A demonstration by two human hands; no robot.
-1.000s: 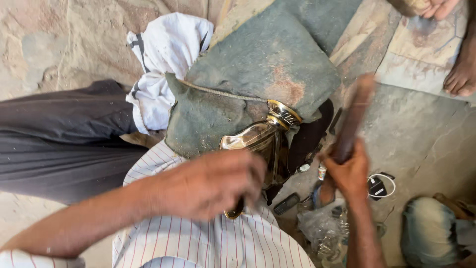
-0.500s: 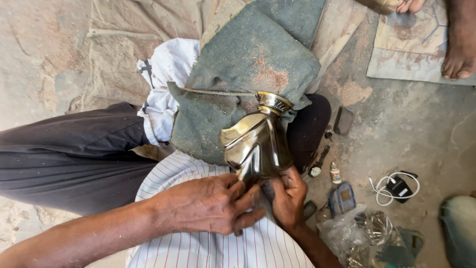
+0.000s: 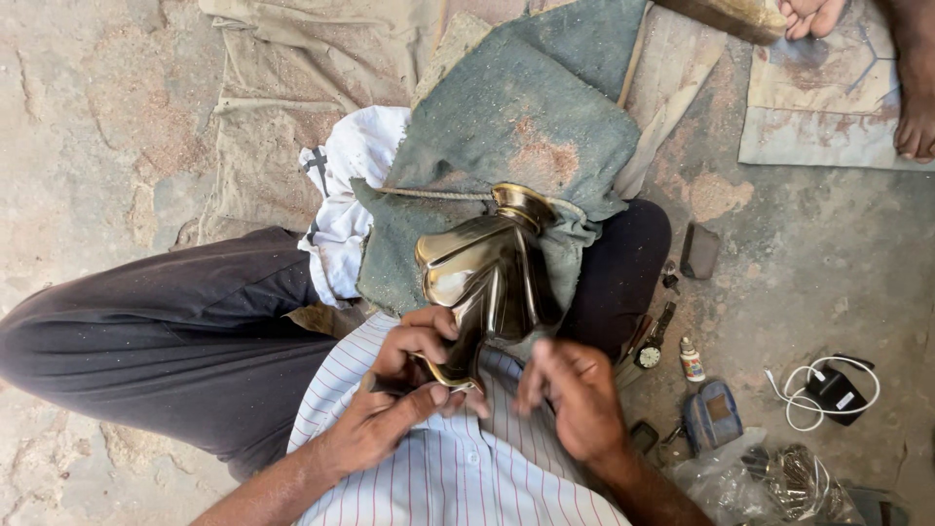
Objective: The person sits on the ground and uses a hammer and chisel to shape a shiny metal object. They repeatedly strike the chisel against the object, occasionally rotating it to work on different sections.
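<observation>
A shiny, fluted brass vessel [image 3: 484, 276] lies on a grey-green cloth [image 3: 526, 146] across my lap, its neck pointing away from me. My left hand [image 3: 404, 385] grips the vessel's near rim, fingers curled around the edge. My right hand [image 3: 575, 390] hovers just to the right of that rim, fingers spread and loosely bent, holding nothing that I can see. Below both hands is my striped shirt [image 3: 458, 468].
A white cloth [image 3: 351, 175] lies beside the green one. On the stone floor to the right are a small dark block [image 3: 699, 251], a wristwatch [image 3: 651, 349], a small bottle [image 3: 691, 358], a blue pouch [image 3: 713, 414], a charger with cable [image 3: 828, 388] and a plastic bag [image 3: 769, 477]. Another person's bare foot [image 3: 914, 88] is top right.
My right hand held a dark tool raised a second ago; now it is empty beside the vessel's rim. The left hand has shifted its grip onto the near edge.
</observation>
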